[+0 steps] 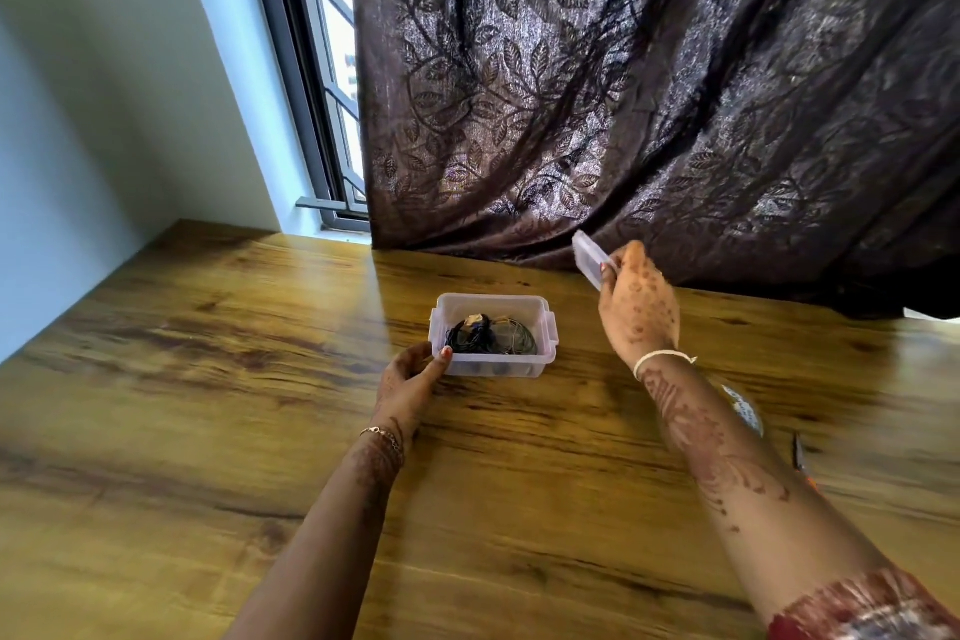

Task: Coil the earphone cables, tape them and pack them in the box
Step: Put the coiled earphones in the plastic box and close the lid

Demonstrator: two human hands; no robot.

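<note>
Wood-grain table [208,379] bears a clear rectangular box [493,370] holding coiled cables [480,339].

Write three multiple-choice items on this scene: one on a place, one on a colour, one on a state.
1. Where do the coiled cables lie? A. in the box B. on the table C. on the windowsill
2. What colour is the curtain? A. white B. dark brown C. green
3. How is the box? A. lidded B. open C. overturned
Answers: A, the coils show inside its clear walls; B, its leaf-patterned cloth is dark brown; B, the right hand holds the lid up, apart from it.
</note>
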